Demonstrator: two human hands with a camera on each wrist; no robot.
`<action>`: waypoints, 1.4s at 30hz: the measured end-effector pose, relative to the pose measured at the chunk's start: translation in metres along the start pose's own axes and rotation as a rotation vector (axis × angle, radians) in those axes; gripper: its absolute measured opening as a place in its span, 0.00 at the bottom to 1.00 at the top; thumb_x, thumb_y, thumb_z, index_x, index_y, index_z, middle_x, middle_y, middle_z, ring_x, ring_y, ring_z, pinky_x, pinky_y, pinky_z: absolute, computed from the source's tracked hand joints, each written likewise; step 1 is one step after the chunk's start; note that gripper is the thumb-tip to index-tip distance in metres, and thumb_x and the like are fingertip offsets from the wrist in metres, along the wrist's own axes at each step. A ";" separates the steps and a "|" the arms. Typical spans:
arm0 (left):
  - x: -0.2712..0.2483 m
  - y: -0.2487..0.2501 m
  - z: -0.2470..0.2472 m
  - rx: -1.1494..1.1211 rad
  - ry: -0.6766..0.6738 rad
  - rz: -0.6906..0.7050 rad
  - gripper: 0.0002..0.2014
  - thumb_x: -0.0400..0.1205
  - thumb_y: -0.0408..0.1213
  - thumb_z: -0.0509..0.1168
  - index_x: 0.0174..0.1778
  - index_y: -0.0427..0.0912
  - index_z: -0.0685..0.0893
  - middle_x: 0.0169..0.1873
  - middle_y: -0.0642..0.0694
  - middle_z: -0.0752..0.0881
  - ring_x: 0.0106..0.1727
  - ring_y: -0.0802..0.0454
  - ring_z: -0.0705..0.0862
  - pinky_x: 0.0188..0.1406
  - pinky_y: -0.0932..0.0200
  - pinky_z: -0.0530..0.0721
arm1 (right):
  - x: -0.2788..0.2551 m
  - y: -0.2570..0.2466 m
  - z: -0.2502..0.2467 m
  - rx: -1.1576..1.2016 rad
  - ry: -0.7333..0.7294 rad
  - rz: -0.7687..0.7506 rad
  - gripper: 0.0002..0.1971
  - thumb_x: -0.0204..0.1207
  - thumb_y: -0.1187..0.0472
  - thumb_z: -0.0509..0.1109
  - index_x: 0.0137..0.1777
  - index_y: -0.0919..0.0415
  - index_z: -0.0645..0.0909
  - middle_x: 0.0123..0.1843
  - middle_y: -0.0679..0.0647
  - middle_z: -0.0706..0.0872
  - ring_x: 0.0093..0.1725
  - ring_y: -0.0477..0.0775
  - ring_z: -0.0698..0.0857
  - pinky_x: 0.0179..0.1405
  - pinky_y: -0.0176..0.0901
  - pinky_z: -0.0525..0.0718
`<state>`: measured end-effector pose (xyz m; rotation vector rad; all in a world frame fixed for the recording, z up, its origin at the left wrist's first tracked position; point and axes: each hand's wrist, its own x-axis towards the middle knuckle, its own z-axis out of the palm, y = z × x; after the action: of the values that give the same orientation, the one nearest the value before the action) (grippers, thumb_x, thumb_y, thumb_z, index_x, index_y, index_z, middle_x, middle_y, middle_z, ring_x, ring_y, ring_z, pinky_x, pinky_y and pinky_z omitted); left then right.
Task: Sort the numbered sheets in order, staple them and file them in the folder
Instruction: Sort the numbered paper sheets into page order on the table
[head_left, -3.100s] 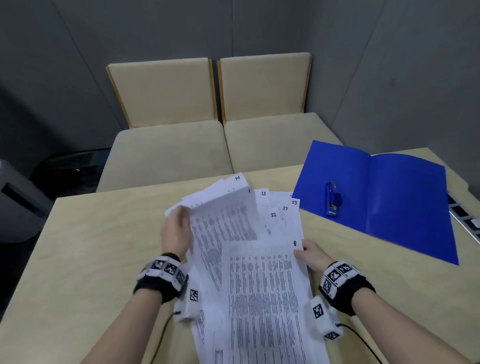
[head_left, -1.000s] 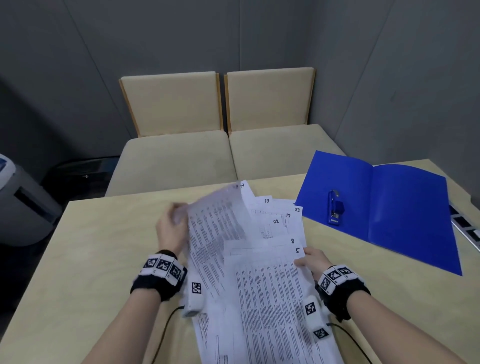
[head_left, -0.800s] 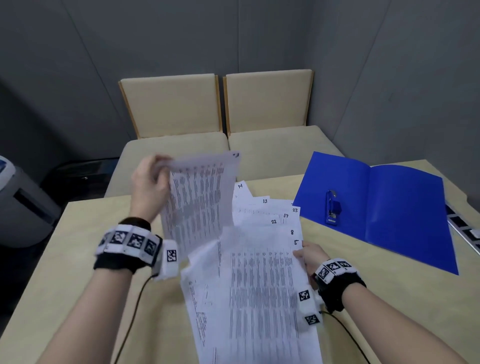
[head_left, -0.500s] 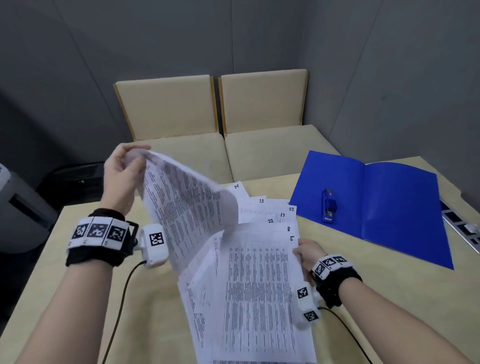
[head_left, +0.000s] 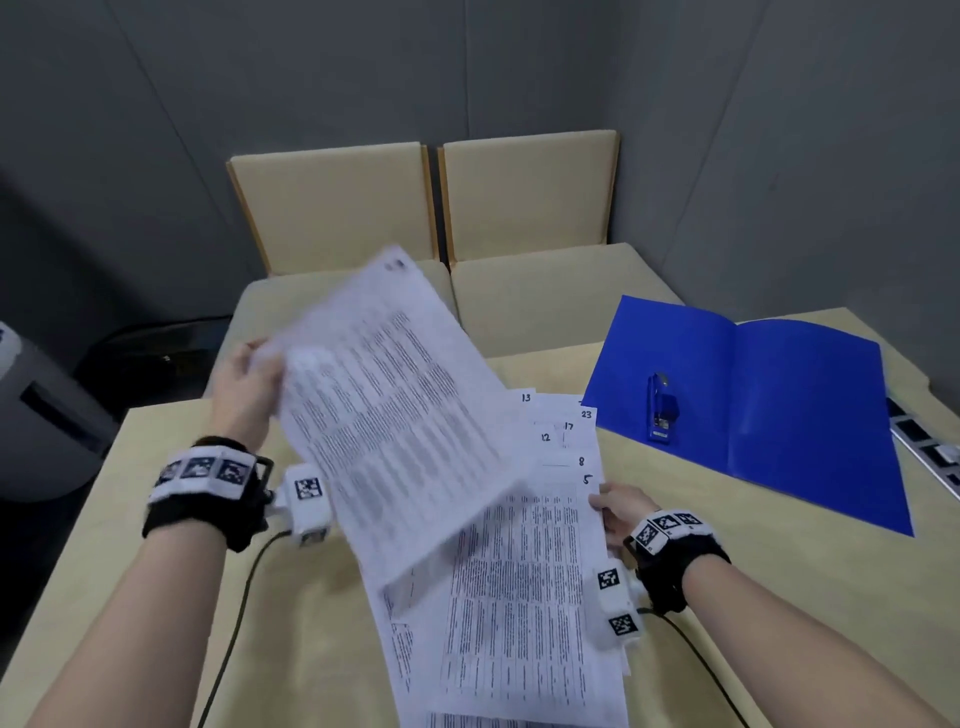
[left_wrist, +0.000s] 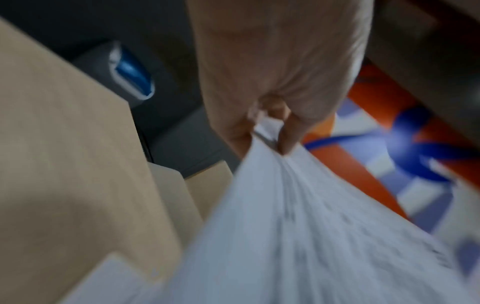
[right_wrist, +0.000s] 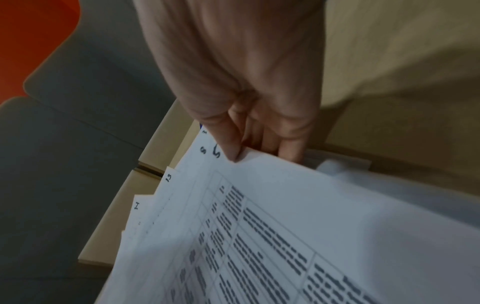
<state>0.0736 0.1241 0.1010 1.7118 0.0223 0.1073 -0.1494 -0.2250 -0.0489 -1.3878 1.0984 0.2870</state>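
My left hand pinches the corner of one printed sheet and holds it in the air, tilted, above the fanned pile. The pile of numbered sheets lies on the table; corners marked 13, 23, 17, 12, 8 and 5 show. My right hand grips the pile's right edge by the sheet marked 5, thumb on top. The blue folder lies open at the right with a blue stapler on its left half.
The wooden table has bare surface at the left. Two beige chairs stand behind it. A grey bin sits at the left on the floor. A power strip lies at the table's right edge. Cables trail from both wrists.
My left hand pulled one sheet out of the pile, lifted it high to the left, and now swings it back right over the pile. My right hand stayed on the pile's edge.
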 end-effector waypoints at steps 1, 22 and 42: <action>-0.011 -0.009 0.010 0.086 -0.123 -0.004 0.08 0.83 0.26 0.59 0.54 0.40 0.78 0.35 0.48 0.80 0.30 0.54 0.77 0.17 0.75 0.73 | -0.002 -0.001 0.000 0.018 -0.015 0.003 0.05 0.76 0.74 0.61 0.43 0.72 0.78 0.34 0.62 0.79 0.34 0.58 0.79 0.33 0.46 0.81; -0.127 -0.127 0.109 0.595 -0.625 -0.139 0.13 0.80 0.26 0.55 0.49 0.46 0.81 0.36 0.45 0.83 0.27 0.54 0.77 0.25 0.64 0.71 | -0.001 0.003 0.007 0.325 -0.119 0.049 0.04 0.80 0.63 0.62 0.47 0.58 0.79 0.34 0.55 0.81 0.30 0.54 0.74 0.30 0.39 0.73; -0.141 -0.133 0.129 1.134 -0.613 0.073 0.28 0.76 0.42 0.67 0.72 0.49 0.67 0.66 0.44 0.69 0.68 0.43 0.70 0.63 0.47 0.71 | 0.017 0.016 -0.128 -0.746 0.532 -0.040 0.13 0.84 0.58 0.55 0.55 0.64 0.79 0.62 0.69 0.83 0.59 0.68 0.82 0.49 0.46 0.73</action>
<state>-0.0501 0.0054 -0.0565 2.8040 -0.5242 -0.4687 -0.2093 -0.3401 -0.0474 -2.2334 1.4721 0.3232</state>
